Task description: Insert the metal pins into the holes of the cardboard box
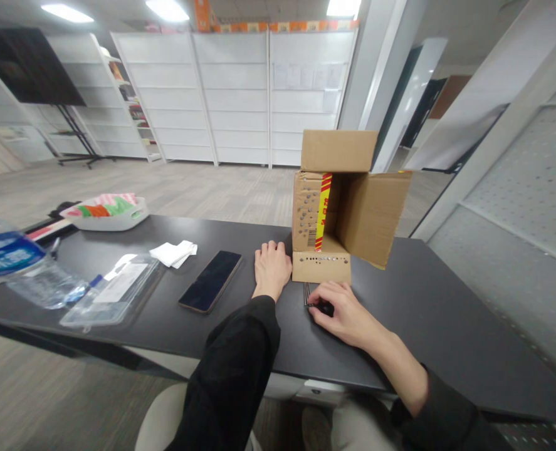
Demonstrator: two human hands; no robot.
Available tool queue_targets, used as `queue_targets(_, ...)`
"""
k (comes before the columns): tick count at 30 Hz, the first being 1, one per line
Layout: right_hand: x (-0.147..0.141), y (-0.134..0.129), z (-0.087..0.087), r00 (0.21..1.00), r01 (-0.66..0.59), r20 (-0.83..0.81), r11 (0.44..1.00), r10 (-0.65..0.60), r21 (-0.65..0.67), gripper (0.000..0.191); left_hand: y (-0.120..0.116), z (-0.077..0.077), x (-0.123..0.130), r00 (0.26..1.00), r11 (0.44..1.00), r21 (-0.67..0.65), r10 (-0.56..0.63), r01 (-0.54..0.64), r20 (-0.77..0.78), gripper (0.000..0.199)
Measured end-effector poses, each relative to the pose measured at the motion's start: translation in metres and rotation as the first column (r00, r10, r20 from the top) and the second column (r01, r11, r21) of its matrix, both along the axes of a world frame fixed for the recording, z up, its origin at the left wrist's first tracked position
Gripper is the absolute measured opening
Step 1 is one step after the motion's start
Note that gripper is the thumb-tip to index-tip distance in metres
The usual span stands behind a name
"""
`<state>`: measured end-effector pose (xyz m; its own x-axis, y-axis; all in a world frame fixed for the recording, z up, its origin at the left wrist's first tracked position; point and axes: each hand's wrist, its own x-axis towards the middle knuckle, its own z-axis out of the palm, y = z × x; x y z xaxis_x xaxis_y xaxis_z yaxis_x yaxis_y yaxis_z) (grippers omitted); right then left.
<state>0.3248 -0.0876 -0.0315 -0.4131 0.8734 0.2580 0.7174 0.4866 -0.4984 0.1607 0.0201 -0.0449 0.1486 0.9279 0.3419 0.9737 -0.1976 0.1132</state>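
My left hand [272, 268] rests on the dark table beside the left side of an upright cardboard box [306, 213]. Its fingers look curled in, with nothing visible in them. In front of the box, the thumb and fingertips of my right hand [338, 310] close together at the tabletop, by several thin dark rods [306, 293] lying side by side. What exactly the rods are is too small to tell. The box's open mouth faces me, its flaps spread out. Small round grey spots dot its left panel and front flap [322, 268].
Left of my left hand lie a phone [210, 282], folded white tissues [174, 253] and a clear plastic case [118, 291]. A water bottle [28, 263] lies at the far left, near a white basket [139, 216] of colourful packets. A perforated partition [517, 181] stands on the right.
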Motion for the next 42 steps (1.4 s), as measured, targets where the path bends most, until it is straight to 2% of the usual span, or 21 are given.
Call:
queue_targets(22,0.001,0.002,-0.001,1.000,0.026,0.000,1.000,-0.026,0.007,0.006,0.000,0.001,0.000,1.000,1.000,0.004,-0.006,0.006,0.005,0.022)
queue_targets(28,0.008,0.008,0.000,0.990,0.141,-0.012,0.984,-0.140,0.107,0.011,0.002,-0.002,0.001,1.000,0.999,0.034,-0.001,0.001,-0.003,0.021)
queue_targets(37,0.023,0.036,0.015,0.943,0.317,0.010,0.909,-0.332,0.272,0.012,0.002,-0.001,0.001,1.000,0.999,0.036,-0.002,0.002,-0.012,0.021)
queue_targets(42,0.025,0.054,0.023,0.942,0.301,0.036,0.886,-0.334,0.352,0.011,0.002,-0.001,0.001,1.000,1.000,0.029,0.007,-0.007,-0.011,0.021)
